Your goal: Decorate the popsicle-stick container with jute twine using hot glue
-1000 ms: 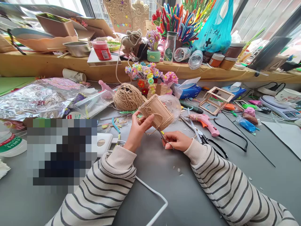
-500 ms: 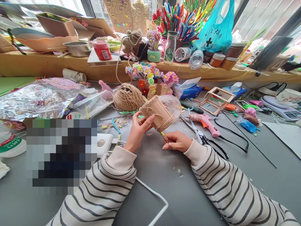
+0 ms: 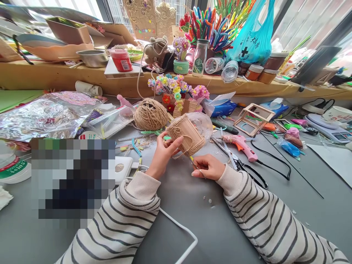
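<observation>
My left hand (image 3: 162, 154) is closed on a small wooden box (image 3: 189, 135), tilted above the table. Twine is wound along two of the box's edges, and a small twine coil with loose strands lies on its near side. Pinched in my right hand (image 3: 209, 167) are thin metal tweezers (image 3: 191, 158), their tips at the box's lower edge among the loose twine. Just behind the box to the left sits a ball of jute twine (image 3: 150, 113). A clear plastic piece (image 3: 202, 124) lies behind the box on the right.
Right of my hands lie a pink glue gun (image 3: 243, 147) with a black cord, scissors (image 3: 247, 172) and a wooden frame (image 3: 254, 119). Fluffy flowers (image 3: 173, 86) stand at the back. A white cable (image 3: 181, 227) crosses the table in front. A white charger (image 3: 122, 169) sits left.
The box and both hands shift very slightly within the view, along with the whole scene. My left hand keeps its hold on the box, and my right hand keeps the tweezers at its lower edge.
</observation>
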The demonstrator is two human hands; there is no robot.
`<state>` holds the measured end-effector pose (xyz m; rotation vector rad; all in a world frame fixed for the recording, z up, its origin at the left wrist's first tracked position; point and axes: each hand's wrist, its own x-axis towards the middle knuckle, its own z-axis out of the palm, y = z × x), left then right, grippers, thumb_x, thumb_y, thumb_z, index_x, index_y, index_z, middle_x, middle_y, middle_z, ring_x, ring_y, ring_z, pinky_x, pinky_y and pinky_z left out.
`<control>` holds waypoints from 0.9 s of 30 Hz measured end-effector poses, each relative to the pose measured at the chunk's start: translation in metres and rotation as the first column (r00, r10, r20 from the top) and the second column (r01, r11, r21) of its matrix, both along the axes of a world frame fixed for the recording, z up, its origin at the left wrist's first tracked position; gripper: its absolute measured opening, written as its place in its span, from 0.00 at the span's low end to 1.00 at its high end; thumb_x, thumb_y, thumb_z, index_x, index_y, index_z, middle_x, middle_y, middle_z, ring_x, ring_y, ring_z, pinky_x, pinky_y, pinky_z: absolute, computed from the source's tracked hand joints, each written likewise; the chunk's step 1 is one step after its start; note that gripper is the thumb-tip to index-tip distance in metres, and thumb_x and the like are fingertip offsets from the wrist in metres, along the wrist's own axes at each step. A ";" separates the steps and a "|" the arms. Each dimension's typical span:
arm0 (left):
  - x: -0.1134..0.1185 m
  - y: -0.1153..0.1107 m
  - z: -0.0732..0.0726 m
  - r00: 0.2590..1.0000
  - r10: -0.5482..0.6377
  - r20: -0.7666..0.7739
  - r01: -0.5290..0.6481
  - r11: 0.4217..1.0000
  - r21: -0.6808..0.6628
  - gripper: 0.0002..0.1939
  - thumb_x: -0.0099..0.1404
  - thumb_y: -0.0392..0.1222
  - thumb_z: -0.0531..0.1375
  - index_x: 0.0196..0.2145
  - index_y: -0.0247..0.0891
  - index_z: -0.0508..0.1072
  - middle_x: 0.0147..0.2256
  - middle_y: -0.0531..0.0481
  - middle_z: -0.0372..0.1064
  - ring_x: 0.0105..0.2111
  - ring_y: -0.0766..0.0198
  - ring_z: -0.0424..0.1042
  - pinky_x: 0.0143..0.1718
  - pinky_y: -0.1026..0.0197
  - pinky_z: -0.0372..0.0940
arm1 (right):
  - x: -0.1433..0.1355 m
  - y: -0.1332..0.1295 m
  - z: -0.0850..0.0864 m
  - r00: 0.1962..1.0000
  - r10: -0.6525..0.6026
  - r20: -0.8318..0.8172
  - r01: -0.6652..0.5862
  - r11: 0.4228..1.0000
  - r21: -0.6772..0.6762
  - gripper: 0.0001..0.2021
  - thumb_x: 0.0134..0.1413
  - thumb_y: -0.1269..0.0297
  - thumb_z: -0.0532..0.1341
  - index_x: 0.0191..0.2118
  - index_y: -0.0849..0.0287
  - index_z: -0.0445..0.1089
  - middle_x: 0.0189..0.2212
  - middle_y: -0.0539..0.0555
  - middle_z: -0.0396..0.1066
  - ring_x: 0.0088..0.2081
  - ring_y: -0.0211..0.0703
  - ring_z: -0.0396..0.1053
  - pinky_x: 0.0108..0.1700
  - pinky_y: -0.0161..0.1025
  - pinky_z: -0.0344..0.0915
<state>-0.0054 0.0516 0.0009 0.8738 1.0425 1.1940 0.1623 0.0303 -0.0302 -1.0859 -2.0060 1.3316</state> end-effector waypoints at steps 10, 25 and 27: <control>0.000 -0.001 0.001 0.999 -0.033 -0.005 0.033 0.999 -0.002 0.32 0.51 0.43 0.63 0.49 0.40 0.51 0.43 0.46 0.66 0.42 0.62 0.70 0.37 0.62 0.68 | -0.003 -0.002 0.004 1.000 -0.021 0.010 0.021 1.000 -0.013 0.25 0.37 0.40 0.58 0.16 0.58 0.51 0.13 0.43 0.48 0.17 0.30 0.46 0.19 0.32 0.43; 0.000 -0.002 0.001 1.000 -0.030 -0.007 0.029 0.999 -0.016 0.32 0.50 0.43 0.63 0.49 0.41 0.51 0.44 0.46 0.65 0.42 0.62 0.69 0.37 0.63 0.68 | -0.002 -0.002 -0.002 0.996 -0.070 0.052 0.064 0.992 0.111 0.26 0.39 0.41 0.57 0.15 0.58 0.47 0.12 0.42 0.45 0.18 0.29 0.42 0.19 0.32 0.41; 0.000 -0.002 0.001 1.000 -0.028 -0.008 0.028 0.999 -0.020 0.32 0.50 0.44 0.63 0.49 0.41 0.51 0.44 0.45 0.65 0.41 0.62 0.70 0.37 0.63 0.67 | -0.002 -0.002 -0.002 0.996 -0.079 0.050 0.073 0.991 0.114 0.26 0.39 0.42 0.57 0.15 0.57 0.46 0.12 0.42 0.45 0.17 0.29 0.42 0.19 0.32 0.41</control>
